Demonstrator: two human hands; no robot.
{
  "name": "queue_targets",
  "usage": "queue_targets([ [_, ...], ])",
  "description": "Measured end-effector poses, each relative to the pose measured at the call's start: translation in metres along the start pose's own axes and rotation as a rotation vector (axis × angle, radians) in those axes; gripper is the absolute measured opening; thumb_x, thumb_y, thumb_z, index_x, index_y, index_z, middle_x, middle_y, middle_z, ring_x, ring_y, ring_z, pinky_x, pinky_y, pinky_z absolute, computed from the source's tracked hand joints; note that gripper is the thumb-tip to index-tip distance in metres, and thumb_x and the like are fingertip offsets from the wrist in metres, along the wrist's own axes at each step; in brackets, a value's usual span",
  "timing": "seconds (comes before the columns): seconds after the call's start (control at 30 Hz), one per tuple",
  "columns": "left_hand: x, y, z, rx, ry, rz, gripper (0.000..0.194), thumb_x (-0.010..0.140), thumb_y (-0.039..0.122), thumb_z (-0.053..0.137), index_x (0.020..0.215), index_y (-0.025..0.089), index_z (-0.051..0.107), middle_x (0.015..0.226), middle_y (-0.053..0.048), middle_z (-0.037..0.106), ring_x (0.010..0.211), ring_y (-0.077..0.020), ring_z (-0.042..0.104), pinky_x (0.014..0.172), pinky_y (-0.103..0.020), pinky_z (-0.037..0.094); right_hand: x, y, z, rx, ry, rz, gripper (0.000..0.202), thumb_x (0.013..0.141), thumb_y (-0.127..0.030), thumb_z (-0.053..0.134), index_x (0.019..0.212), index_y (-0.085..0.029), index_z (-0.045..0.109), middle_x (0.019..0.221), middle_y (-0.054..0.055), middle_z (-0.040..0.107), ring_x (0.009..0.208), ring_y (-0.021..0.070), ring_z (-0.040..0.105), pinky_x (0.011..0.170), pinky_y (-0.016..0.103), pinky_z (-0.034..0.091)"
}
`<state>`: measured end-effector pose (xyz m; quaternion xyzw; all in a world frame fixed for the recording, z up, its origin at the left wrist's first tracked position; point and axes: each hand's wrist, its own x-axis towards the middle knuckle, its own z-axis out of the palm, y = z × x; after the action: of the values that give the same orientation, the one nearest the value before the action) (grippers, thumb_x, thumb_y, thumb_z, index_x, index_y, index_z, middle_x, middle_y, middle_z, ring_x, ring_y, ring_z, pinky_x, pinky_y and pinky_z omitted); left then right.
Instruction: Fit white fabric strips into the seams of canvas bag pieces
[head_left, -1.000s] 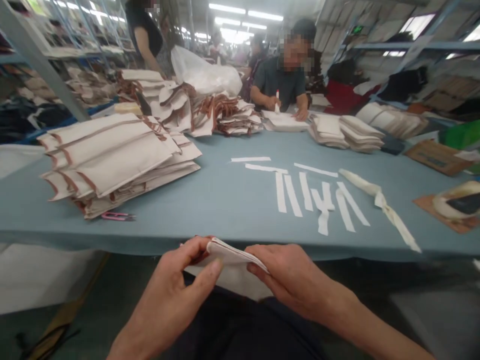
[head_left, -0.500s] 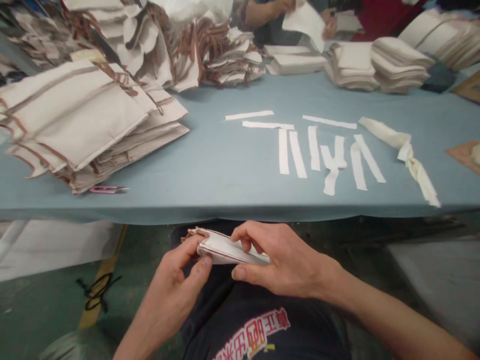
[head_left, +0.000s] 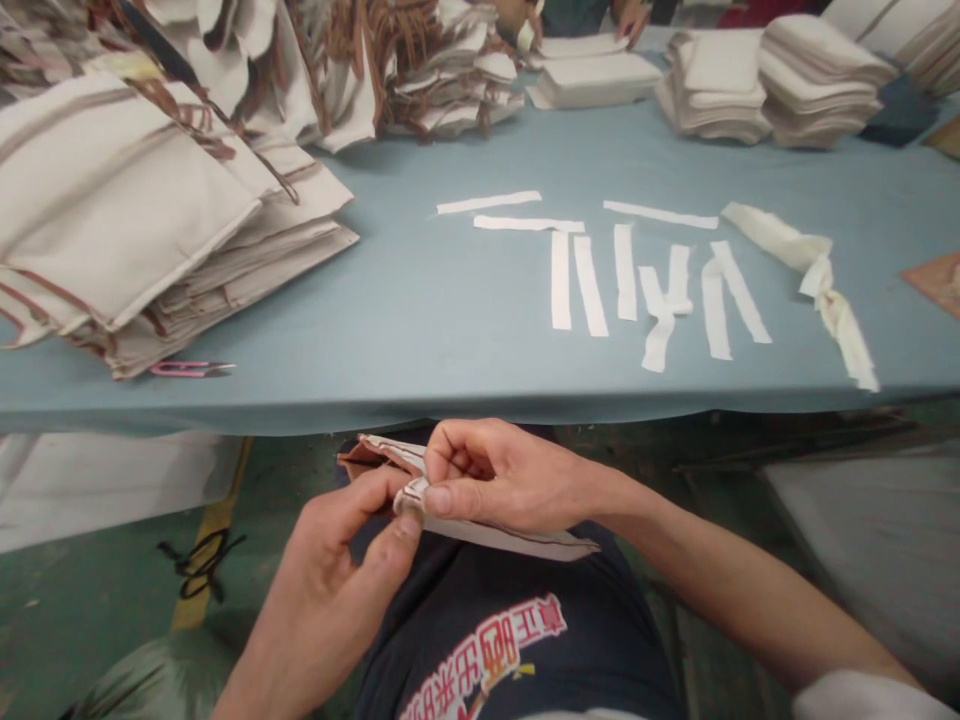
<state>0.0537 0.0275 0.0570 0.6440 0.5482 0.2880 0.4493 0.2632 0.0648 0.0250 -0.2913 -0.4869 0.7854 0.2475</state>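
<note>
A cream fabric piece (head_left: 517,538) with dark reddish-brown edging is held over my lap, below the table's front edge. My left hand (head_left: 352,540) pinches its left part between thumb and index finger. Thumb and curled fingers of my right hand (head_left: 495,475) grip the same piece just to the right, close to the left fingertips. The fabric is folded or bunched between the two hands, and brown lining shows at its left end. The right hand hides part of its middle.
On the blue table (head_left: 405,330) lie stacked cream fabric pieces (head_left: 135,210) at left, pink-handled snips (head_left: 191,369), white strips (head_left: 592,285) and a twisted cloth (head_left: 814,265). More stacks (head_left: 712,85) stand at the back, where another person's hand (head_left: 630,20) touches fabric.
My right hand has moved left, up to the left fingertips, and now grips the fabric. The piece's right end has come into view. The view has tilted down slightly; the other person's raised sheet is down.
</note>
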Motion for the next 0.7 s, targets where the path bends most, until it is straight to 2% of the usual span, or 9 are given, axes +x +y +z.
queue_targets([
  [0.13,-0.002,-0.009,0.003,-0.009,0.011,-0.011,0.031,0.093,0.044,0.067,0.074,0.025,0.082,0.066,-0.002,0.075,0.061,-0.0224,0.066,0.059,-0.029,0.053,0.005,0.008,-0.003,0.027,-0.005,0.003,0.060,0.080,-0.066,0.097,0.091,-0.021,0.059,0.072,-0.010,0.052,0.064,0.0079,0.042,0.058,0.022,0.035],
  [0.3,-0.009,-0.028,0.003,-0.053,0.049,-0.005,0.029,0.098,0.045,0.070,0.083,0.025,0.085,0.070,-0.001,0.075,0.063,-0.0219,0.065,0.062,-0.029,0.054,0.005,0.010,-0.004,0.044,-0.033,0.021,0.059,0.084,-0.068,0.093,0.095,-0.020,0.060,0.072,-0.010,0.056,0.063,0.0081,0.045,0.058,0.023,0.038],
  [0.37,-0.008,-0.029,0.001,-0.088,0.041,-0.011,0.029,0.098,0.045,0.070,0.082,0.025,0.084,0.071,-0.001,0.076,0.064,-0.0220,0.067,0.061,-0.028,0.054,0.003,0.007,-0.002,-0.029,-0.001,-0.003,0.053,0.088,-0.063,0.091,0.097,-0.020,0.061,0.073,-0.009,0.057,0.064,0.0085,0.047,0.059,0.023,0.040],
  [0.53,0.000,-0.019,-0.003,-0.159,0.022,-0.016,0.025,0.091,0.041,0.073,0.076,0.025,0.082,0.069,0.000,0.076,0.063,-0.0208,0.068,0.060,-0.027,0.055,-0.004,-0.008,0.006,-0.385,0.104,-0.122,0.023,0.102,-0.036,0.077,0.099,-0.020,0.062,0.076,-0.007,0.059,0.065,0.0089,0.051,0.061,0.023,0.041],
  [0.7,0.001,-0.021,-0.003,-0.144,0.027,-0.011,0.025,0.090,0.040,0.073,0.075,0.024,0.084,0.071,-0.001,0.079,0.066,-0.0205,0.070,0.062,-0.026,0.054,-0.005,-0.012,0.013,-0.517,0.166,-0.151,0.013,0.103,-0.027,0.069,0.096,-0.020,0.061,0.073,-0.007,0.060,0.061,0.0086,0.051,0.059,0.023,0.038],
])
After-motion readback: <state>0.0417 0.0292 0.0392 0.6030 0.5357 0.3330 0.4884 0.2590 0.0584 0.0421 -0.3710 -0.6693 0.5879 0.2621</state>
